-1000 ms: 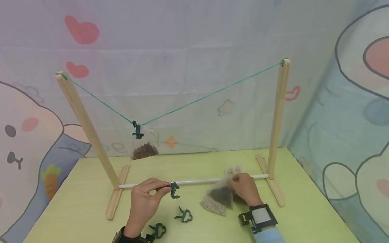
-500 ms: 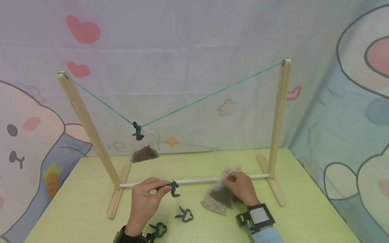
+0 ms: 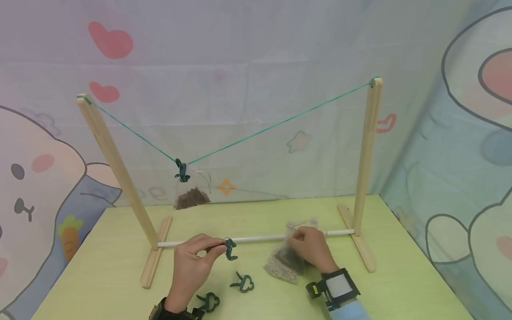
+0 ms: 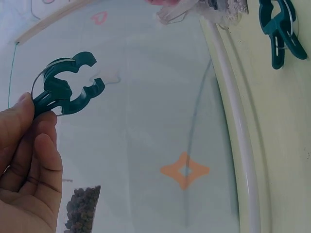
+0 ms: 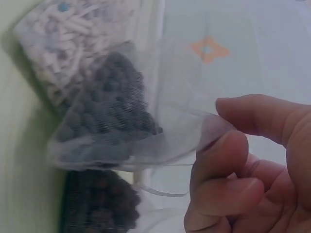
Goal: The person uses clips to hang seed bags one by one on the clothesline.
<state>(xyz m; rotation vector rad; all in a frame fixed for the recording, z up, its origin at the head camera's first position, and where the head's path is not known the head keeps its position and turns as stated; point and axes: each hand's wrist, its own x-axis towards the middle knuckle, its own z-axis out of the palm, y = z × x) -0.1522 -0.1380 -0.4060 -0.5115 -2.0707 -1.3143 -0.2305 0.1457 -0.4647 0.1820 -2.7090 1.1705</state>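
My left hand pinches a dark green plastic clip by its handles; in the left wrist view the clip's mouth is spread with nothing in it. My right hand pinches the sheer upper edge of a mesh bag of dark round pellets. That bag overlaps a bag of whitish pieces on the table. Below it in the right wrist view lies another bag of dark brown lumps, mostly hidden by the hand in the head view.
Green string runs between two wooden posts, sagging where a clip holds a bag of brown bits. Two loose green clips, one nearer the middle and one nearer me, lie on the table. A white rod joins the posts.
My right hand has shifted a little to the left across the top of the mesh bags. The left hand and its clip have hardly moved.
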